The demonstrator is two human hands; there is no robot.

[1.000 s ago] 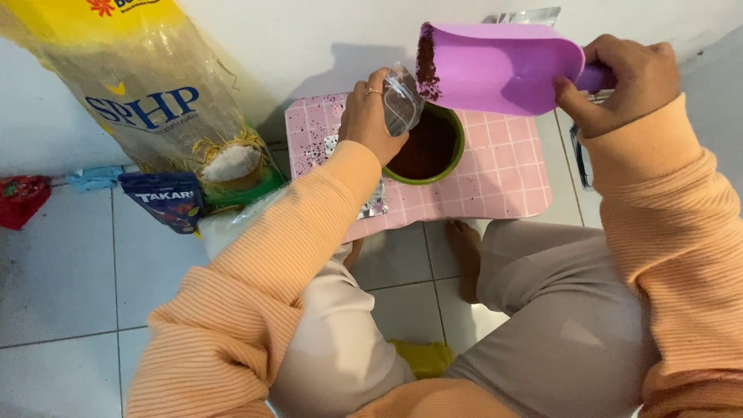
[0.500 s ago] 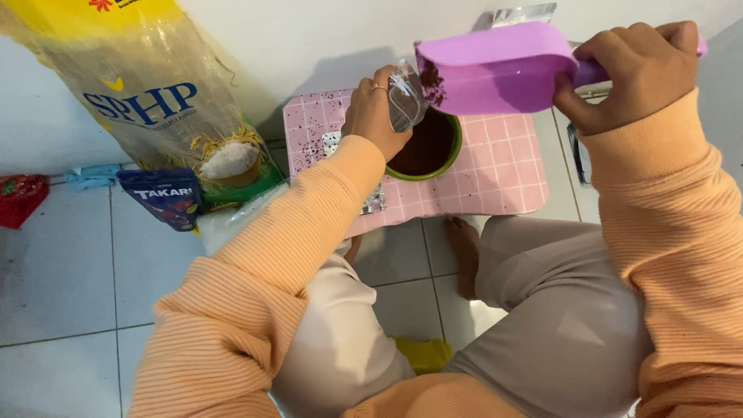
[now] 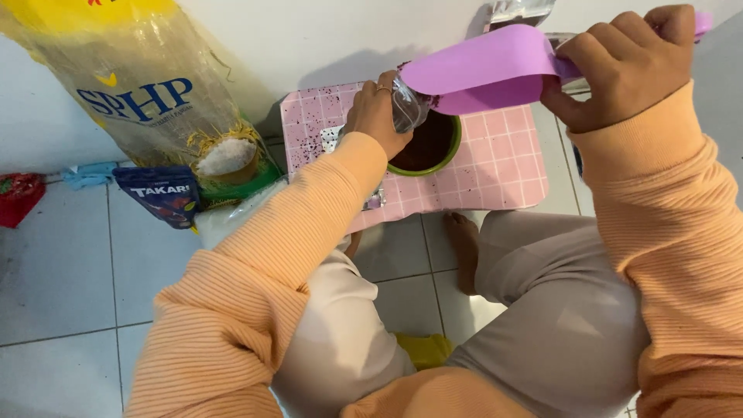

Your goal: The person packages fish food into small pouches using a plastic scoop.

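My right hand [image 3: 623,66] grips the handle of a purple plastic scoop [image 3: 484,70], tipped with its mouth over a small clear container [image 3: 406,108]. My left hand [image 3: 377,116] holds that clear container tilted at the rim of a green pot [image 3: 451,151] filled with dark brown soil. The pot stands on a small pink gridded table [image 3: 495,170] speckled with soil crumbs. The scoop hides part of the pot and what is inside the scoop.
A large clear-and-yellow sack [image 3: 147,101] leans on the white wall at left, a small dark blue packet [image 3: 162,193] beside it. A red object [image 3: 17,197] lies at the far left on the white floor tiles. My crossed legs fill the foreground.
The scoop has turned from open side up to tipped over the clear container, and my right hand has risen and rotated. The left hand has stayed at the pot's rim.
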